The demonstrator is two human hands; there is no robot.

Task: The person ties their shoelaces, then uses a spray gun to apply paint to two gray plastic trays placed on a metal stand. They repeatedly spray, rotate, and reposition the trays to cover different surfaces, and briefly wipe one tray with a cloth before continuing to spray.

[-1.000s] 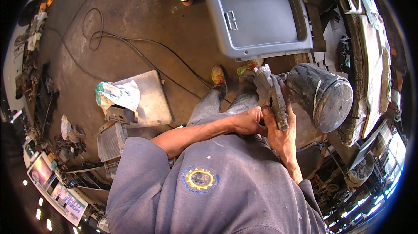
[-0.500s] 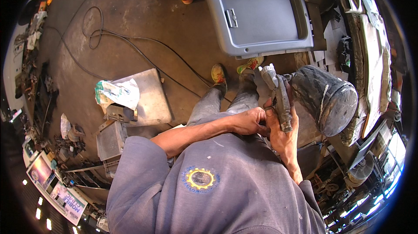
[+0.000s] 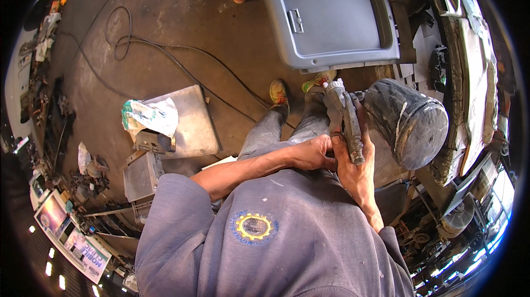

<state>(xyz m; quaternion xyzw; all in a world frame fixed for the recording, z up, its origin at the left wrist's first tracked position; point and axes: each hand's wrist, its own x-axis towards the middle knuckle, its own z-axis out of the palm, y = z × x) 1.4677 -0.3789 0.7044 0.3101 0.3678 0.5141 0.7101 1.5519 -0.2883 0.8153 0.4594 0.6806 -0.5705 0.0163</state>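
Near the grey panel point(image 3: 331, 18), both hands are still gripping the spray gun point(image 3: 345, 117): right hand point(image 3: 356, 170) fingers wrapped around its handle, left hand point(image 3: 314, 153) fingers pinching its base, cup point(image 3: 408, 120) swinging slightly right.

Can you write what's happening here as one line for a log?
right hand: gripping spray gun | left hand: at gun's base | paint cup: attached | grey panel: ahead on floor

A paint-crusted grey spray gun point(image 3: 343, 120) is gripped upright-tilted just below the grey plastic panel point(image 3: 331, 20) lying flat on the workshop floor. Its bulky dark paint cup point(image 3: 408, 122), streaked and grimy, juts to the gun's right, lid end toward the camera, nozzle pointing up toward the panel's lower edge.
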